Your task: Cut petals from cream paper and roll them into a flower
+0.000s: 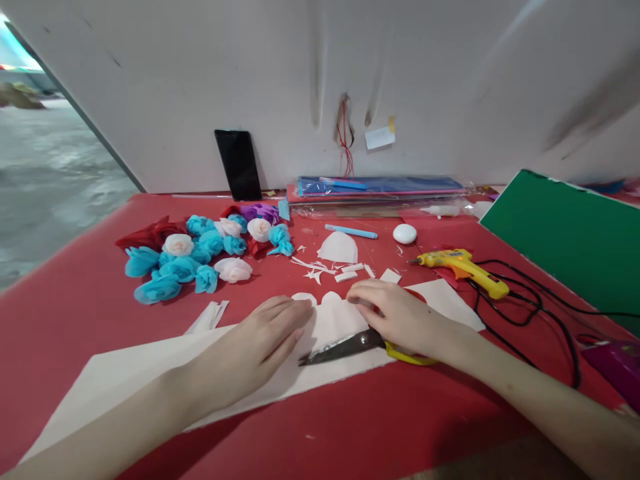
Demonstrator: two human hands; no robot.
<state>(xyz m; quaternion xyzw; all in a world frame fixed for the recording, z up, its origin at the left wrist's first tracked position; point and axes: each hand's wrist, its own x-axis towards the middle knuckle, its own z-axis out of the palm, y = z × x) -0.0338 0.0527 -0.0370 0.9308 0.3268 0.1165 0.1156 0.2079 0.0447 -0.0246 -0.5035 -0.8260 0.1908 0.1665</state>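
Note:
My left hand (265,337) lies flat, fingers stretched out, on a long strip of pale pink crepe paper (125,373) spread over the red table (75,300). My right hand (395,313) rests palm down on the same paper beside petal-shaped cut pieces (330,298). Under it lie scissors (345,347) with yellow handles, blades shut and pointing left. Whether the fingers grip the handles is hidden.
A heap of blue, pink, red and purple paper roses (200,257) lies at the back left. A yellow glue gun (463,265) with black cable sits on the right, near a green board (565,233). Paper scraps, a blue pen (350,231), a phone (239,164) and paper packs (380,187) line the wall.

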